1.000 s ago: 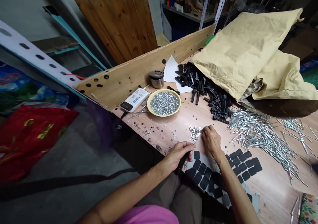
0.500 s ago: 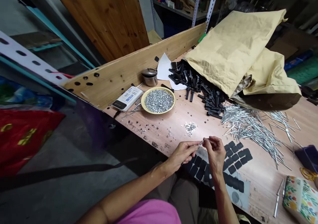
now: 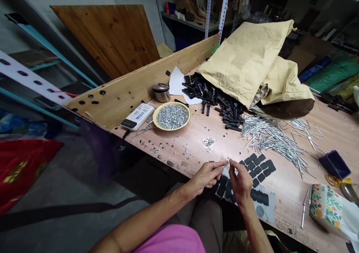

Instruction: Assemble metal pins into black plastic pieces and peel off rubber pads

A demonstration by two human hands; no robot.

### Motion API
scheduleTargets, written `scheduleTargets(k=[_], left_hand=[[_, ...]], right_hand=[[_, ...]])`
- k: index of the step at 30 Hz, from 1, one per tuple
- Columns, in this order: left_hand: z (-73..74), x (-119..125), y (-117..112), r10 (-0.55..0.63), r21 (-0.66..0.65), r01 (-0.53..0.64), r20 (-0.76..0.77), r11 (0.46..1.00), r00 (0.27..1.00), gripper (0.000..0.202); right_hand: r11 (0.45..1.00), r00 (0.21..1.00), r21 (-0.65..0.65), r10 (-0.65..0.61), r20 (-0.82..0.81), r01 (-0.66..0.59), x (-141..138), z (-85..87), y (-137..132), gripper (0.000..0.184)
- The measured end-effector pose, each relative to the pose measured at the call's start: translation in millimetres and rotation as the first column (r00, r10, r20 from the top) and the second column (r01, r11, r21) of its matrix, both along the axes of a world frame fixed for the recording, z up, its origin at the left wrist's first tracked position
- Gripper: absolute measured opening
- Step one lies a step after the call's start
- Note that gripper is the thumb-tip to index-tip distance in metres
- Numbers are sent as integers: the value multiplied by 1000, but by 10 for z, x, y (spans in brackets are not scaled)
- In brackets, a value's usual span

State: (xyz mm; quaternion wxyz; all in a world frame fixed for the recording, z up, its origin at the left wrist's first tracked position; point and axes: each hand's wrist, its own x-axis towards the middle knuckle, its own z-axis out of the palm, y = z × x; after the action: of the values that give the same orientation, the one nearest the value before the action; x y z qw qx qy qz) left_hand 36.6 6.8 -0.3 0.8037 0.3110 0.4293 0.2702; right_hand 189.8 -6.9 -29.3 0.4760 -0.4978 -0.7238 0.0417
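Observation:
My left hand [image 3: 209, 174] and my right hand [image 3: 240, 180] meet just above the near edge of the wooden table [image 3: 193, 142], fingertips pinched together on a small metal piece that is too small to name. Under them lies a sheet with several black pads [image 3: 258, 169]. A small heap of tiny silver nuts [image 3: 209, 142] lies just beyond my hands. Farther off stands a yellow bowl [image 3: 171, 117] full of the same nuts. To the right spreads a pile of thin metal rods [image 3: 269, 137].
Black plastic parts [image 3: 218, 99] spill from a big brown paper sack [image 3: 252, 64] at the back. A small steel pot [image 3: 161, 92] and a white box [image 3: 137, 116] sit by the wooden backboard [image 3: 134, 85]. A blue tray [image 3: 335, 163] and floral tin [image 3: 325, 206] stand at the right.
My right hand left the small heap of nuts and came back to my left hand, and both now pinch a small piece together. The camera view swung to the right.

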Motion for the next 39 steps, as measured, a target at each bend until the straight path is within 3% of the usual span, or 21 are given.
scheduleTargets(k=[3,10,14,17,23,27,30,34,39], left_hand=[[23,2,-14,-36,-16,35,-41,999,999,47],[40,-20,1,-207,-20,207,-15,978,978,50],[26,11,-28,-189,9,190,-52,982,981,50],[24,8,-29,-208,-35,207,-14,978,978,49],[20,5,4,-180,-159,205,159,966,971,53],[19,33,30,-167,-160,193,165,968,972,51],[27,63,55,-155,-111,168,114,979,981,52],[18,127,69,-95,47,95,-8,994,995,50],[-4,162,73,83,328,-42,-112,944,990,38]], right_hand=[[993,974,54,96,204,-109,76,9,-50,29],[996,981,-43,88,174,-82,152,230,-155,17],[990,940,96,63,336,-101,192,216,-215,30],[989,921,100,59,385,-105,225,166,-249,36],[988,924,115,57,378,-108,222,157,-245,35],[994,952,106,-8,307,-26,185,188,-176,28],[994,958,110,-30,285,-1,178,205,-101,22],[993,959,115,-65,277,34,174,191,8,17],[994,980,-19,-103,170,108,138,140,99,15]])
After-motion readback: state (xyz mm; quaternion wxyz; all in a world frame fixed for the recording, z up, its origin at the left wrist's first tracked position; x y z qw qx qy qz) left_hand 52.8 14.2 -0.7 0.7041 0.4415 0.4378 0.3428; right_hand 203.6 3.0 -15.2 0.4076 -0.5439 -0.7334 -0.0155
